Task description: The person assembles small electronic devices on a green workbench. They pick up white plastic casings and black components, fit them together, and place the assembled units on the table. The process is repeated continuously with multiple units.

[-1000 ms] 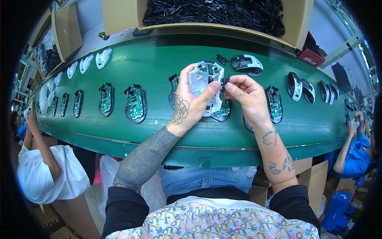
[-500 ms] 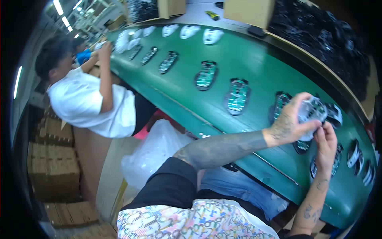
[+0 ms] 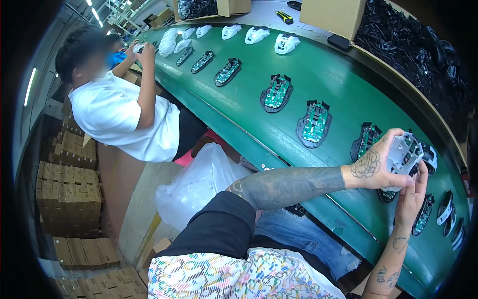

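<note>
A white computer mouse shell, its hollow inner side facing up, is held above the green belt. My left hand grips it from the left, thumb along the near edge and fingers round the far side. At its near right edge, my right hand has its fingertips pinched against the shell; any small part between them is hidden. Beneath my left hand lies a mouse base with a green circuit board, partly covered. Another mouse base sits just right of my right hand.
Several mouse bases line the green belt, with white shells along its far edge. Black-and-white mouse parts lie far right. A carton of black parts and a yellow cutter are behind. Left, a co-worker handles a white part.
The view has shifted, so the belt's contents appear lower and further right. The shell has turned in my hands, showing more of its inner side. Both hands stay on it.
</note>
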Demonstrator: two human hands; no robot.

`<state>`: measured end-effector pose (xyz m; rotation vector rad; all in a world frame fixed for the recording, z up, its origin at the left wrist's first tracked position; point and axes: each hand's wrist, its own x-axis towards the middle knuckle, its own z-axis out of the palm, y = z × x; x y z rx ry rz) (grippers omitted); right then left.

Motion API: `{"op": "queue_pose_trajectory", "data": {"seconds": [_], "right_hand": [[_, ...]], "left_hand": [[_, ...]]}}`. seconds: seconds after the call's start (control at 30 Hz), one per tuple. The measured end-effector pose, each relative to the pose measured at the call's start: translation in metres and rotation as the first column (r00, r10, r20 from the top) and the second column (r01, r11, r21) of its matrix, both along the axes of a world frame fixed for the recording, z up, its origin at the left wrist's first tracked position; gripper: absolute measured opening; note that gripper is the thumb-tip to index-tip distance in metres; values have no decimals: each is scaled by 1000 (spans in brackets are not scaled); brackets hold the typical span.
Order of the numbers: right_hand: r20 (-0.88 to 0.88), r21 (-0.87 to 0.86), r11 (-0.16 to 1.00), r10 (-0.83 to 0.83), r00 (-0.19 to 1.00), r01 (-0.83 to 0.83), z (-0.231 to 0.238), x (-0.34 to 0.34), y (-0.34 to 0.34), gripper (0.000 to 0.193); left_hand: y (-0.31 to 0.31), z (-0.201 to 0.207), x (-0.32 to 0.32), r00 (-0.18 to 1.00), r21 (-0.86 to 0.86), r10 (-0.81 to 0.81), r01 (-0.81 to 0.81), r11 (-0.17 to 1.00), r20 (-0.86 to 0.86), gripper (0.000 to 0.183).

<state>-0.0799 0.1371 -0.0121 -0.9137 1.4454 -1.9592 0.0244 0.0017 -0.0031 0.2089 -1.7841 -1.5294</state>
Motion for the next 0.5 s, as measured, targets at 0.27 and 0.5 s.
{"op": "queue_pose_trajectory", "data": {"seconds": [0.27,0.5], "right_hand": [[-322,120,970,-164,932,212,10,6,-3,33],[-253,31,991,-116,960,128,19,12,-17,30]], "left_hand": [[-9,5,6,991,-71,-34,43,997,133,97],[-14,-4,8,967,23,-232,231,973,104,91]]}}
